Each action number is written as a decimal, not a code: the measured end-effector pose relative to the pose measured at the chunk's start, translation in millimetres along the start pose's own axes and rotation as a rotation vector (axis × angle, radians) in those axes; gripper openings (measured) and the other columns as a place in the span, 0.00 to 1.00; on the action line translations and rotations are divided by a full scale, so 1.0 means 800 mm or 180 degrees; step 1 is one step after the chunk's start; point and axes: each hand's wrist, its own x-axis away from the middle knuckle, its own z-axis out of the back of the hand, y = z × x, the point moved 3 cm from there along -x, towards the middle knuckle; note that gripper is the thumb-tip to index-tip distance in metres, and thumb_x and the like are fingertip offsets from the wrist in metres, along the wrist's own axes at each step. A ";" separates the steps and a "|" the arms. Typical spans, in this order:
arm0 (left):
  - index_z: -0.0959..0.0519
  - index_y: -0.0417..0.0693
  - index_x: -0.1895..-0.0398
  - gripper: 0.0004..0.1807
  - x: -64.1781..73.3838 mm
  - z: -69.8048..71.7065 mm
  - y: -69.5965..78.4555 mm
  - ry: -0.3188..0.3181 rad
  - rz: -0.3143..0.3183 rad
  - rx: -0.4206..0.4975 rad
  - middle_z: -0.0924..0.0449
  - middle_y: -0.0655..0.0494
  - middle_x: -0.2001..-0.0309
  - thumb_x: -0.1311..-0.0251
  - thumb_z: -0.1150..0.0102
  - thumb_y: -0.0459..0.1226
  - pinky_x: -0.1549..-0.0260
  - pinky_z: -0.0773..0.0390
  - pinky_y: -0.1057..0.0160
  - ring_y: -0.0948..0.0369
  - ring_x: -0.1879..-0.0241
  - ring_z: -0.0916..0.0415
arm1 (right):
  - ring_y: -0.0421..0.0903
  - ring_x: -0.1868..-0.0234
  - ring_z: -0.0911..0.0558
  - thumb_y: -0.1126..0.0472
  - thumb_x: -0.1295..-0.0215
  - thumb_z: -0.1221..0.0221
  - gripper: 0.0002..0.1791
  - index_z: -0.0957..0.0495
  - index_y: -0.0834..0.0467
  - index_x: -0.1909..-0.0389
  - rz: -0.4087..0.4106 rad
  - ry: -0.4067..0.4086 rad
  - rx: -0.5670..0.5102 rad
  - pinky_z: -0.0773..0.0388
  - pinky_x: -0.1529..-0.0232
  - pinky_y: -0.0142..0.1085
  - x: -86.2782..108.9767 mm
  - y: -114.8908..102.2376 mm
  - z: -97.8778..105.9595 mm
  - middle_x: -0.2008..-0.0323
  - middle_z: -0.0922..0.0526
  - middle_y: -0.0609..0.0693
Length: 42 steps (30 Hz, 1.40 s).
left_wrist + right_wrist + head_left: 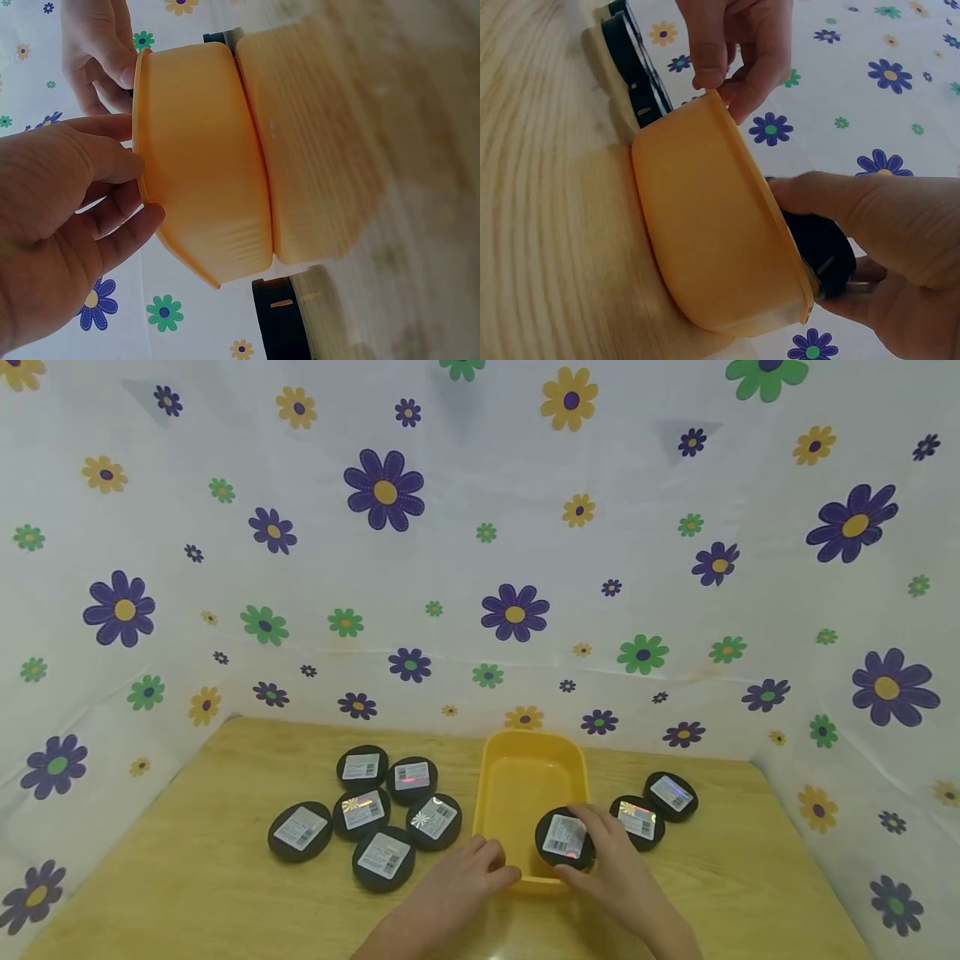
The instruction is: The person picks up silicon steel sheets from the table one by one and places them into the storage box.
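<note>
Showing head view: right hand (611,868) grips one black disc (565,837) over the near rim of the yellow tub (525,752), w/ tub interior looking bare; six discs (360,814) lie left, two discs (652,806) right, so work seems barely begun. Left wrist view: left hand (67,225) w/ relaxed fingers touching tub rim. Right wrist view: disc pinched at rim.
</note>
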 end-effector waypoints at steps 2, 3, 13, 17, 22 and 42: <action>0.18 0.55 0.57 0.15 0.000 0.000 0.000 0.0014 0.0005 0.0007 0.30 0.60 0.64 0.48 0.36 0.29 0.64 0.29 0.70 0.63 0.65 0.34 | 0.56 0.38 0.26 0.58 0.52 0.23 0.42 0.29 0.59 0.35 0.0040 -0.0032 -0.0115 0.29 0.38 0.52 -0.003 -0.001 -0.002 0.39 0.25 0.57; 0.18 0.55 0.57 0.16 -0.001 0.001 0.000 0.0020 0.0010 0.0017 0.30 0.60 0.65 0.48 0.36 0.29 0.64 0.29 0.70 0.63 0.65 0.34 | 0.55 0.39 0.25 0.57 0.52 0.23 0.42 0.29 0.58 0.35 0.0031 -0.0061 -0.0173 0.29 0.38 0.52 -0.005 -0.001 -0.002 0.39 0.24 0.57; 0.17 0.55 0.59 0.16 -0.001 0.000 0.000 0.0151 -0.0051 0.0004 0.30 0.60 0.66 0.50 0.36 0.29 0.66 0.30 0.71 0.63 0.66 0.34 | 0.51 0.43 0.23 0.60 0.54 0.23 0.42 0.29 0.58 0.35 0.0031 -0.0192 -0.0453 0.25 0.42 0.50 -0.022 0.005 -0.009 0.42 0.22 0.55; 0.18 0.56 0.60 0.15 -0.001 0.001 -0.001 0.0190 -0.0057 -0.0037 0.30 0.60 0.66 0.50 0.36 0.29 0.66 0.30 0.70 0.63 0.66 0.34 | 0.53 0.42 0.23 0.61 0.54 0.23 0.41 0.28 0.59 0.36 0.0093 -0.0246 -0.0452 0.26 0.41 0.52 -0.029 0.006 -0.012 0.42 0.22 0.55; 0.18 0.56 0.60 0.14 -0.002 0.001 0.000 0.0174 -0.0051 -0.0074 0.30 0.60 0.66 0.49 0.36 0.29 0.66 0.31 0.71 0.63 0.67 0.35 | 0.56 0.40 0.24 0.60 0.53 0.24 0.43 0.30 0.61 0.34 0.0191 -0.0444 -0.0484 0.28 0.39 0.53 -0.036 0.003 -0.019 0.39 0.24 0.58; 0.17 0.56 0.60 0.14 -0.003 -0.002 0.000 0.0144 -0.0055 -0.0061 0.30 0.60 0.66 0.48 0.35 0.30 0.66 0.31 0.71 0.64 0.67 0.34 | 0.58 0.42 0.24 0.58 0.49 0.26 0.46 0.36 0.63 0.30 0.0238 -0.1055 -0.0269 0.27 0.41 0.55 -0.052 -0.003 -0.027 0.38 0.26 0.63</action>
